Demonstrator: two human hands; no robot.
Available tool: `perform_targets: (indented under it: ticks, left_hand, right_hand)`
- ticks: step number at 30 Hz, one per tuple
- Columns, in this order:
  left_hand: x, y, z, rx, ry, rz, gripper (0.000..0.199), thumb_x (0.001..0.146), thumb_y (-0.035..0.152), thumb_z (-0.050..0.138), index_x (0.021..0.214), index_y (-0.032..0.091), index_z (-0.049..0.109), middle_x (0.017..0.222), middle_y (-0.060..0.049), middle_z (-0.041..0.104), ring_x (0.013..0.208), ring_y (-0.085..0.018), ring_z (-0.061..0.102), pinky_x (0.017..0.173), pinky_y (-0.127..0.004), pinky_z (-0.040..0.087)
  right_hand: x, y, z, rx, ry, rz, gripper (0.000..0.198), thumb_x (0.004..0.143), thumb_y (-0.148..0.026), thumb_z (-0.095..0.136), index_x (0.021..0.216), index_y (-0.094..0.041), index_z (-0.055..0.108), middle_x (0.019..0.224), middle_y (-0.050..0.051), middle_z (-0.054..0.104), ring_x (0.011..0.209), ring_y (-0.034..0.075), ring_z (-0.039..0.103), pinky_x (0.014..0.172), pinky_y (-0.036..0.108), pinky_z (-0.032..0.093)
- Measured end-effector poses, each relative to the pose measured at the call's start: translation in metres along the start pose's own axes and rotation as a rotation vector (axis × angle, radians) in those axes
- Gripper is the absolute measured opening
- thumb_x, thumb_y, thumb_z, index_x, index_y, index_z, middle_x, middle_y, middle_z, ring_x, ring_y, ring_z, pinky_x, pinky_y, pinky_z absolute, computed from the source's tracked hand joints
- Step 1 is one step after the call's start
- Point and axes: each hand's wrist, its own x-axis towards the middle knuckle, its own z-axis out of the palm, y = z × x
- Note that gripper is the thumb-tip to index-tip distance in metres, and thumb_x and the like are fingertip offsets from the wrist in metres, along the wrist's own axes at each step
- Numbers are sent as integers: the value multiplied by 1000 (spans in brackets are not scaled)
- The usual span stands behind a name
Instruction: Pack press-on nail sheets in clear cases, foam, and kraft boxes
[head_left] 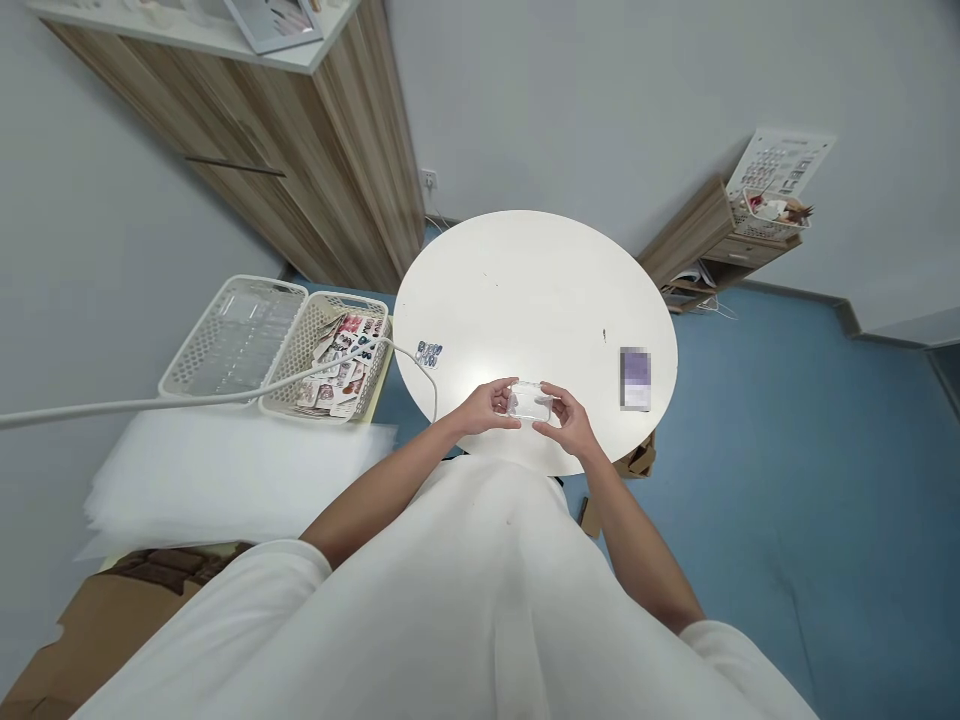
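1. Watching through the head cam from my end: the clear plastic box [529, 402] is over the near side of the white counter [536, 280], right between my two hands. Can't tell if it rests on the top or sits a bit above it.

2. My left hand [480, 410] pinches one end between thumb and fingers; my right hand [571, 424] does the same on the other end.

3. What could go wrong, imo: thin, slick-looking plastic plus fingertip holds only at the ends. Squeeze too hard and I'd guess the walls bow; ease off one side and it tips or slips. The near edge is close too, so a drop might end up on the floor.

4. Also not loving that white cable [322, 370] looping in near the left forearm. A leftward swing could snag it, or sweep the small blue pieces [429, 354] aside.

5. Orientation: the long axis runs left to right, one short end toward each hand, roughly parallel to my chest. It's see-through, so no clue which side counts as front.
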Motion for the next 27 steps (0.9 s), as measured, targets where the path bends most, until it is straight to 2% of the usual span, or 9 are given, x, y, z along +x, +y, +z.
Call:
perform_targets:
  ticks: [7,14,17,20,24,27]
  left_hand:
    - [2,5,4,-58,-12,5,82,52,22,82,126,17,45,84,0,52,74,-9,52,70,-28,45]
    - [5,0,10,-16,-25,22,83,48,18,83,124,19,48,93,-4,56,80,-12,56,77,-32,46]
    - [4,-3,12,-87,-23,-18,83,53,20,81,128,20,45,97,-5,57,84,-13,57,79,-32,47]
    - [2,-7,12,-153,39,-119,79,61,24,77,132,23,40,94,-4,60,82,-12,59,78,-33,47]
    - [-1,-16,11,-129,158,-186,58,62,22,76,115,16,53,77,-1,61,70,-11,59,73,-32,47]
    - [-3,-24,11,-84,170,-150,46,61,20,77,101,14,57,77,-2,62,68,-10,60,74,-32,46]
  right_hand:
    - [2,0,0,59,49,-22,58,54,-36,80,106,-27,56,127,9,50,90,19,60,87,40,47]
    - [5,-2,-4,158,127,88,46,56,-45,75,93,-25,57,108,6,60,89,21,61,76,37,49]
    - [7,-6,-6,133,94,121,47,54,-44,76,92,-24,56,105,6,61,91,22,60,76,36,48]
    - [7,-9,-7,132,68,123,48,55,-44,76,94,-24,56,105,6,60,98,23,59,78,36,48]
    - [6,-9,-9,101,35,147,49,57,-46,75,97,-24,57,104,5,59,93,21,58,78,36,48]
    - [9,-8,-9,123,61,240,42,69,-55,62,96,-23,59,102,4,57,78,15,60,78,37,50]
